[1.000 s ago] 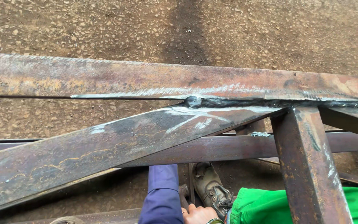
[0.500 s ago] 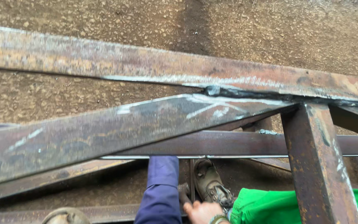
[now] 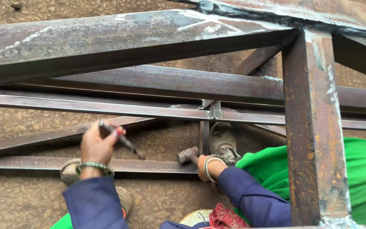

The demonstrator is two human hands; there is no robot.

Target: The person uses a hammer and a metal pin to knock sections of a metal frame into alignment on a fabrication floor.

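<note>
The person is working under a rusty welded steel frame [image 3: 314, 127] standing on gravelly ground [image 3: 22, 199]. The left hand [image 3: 96, 146] is closing fully around a thin chisel [image 3: 121, 140], which is pointing down and to the right toward the low flat bar [image 3: 149, 165] lying along the ground. The right hand [image 3: 204, 169] is gripping the handle of a small hammer [image 3: 187, 154], whose head is hovering just above that bar's right end, near a worn shoe [image 3: 223, 142]. This looks like the setting-up stage of chipping at the bar; the next move calls for seating the chisel tip firmly before striking squarely.
</note>
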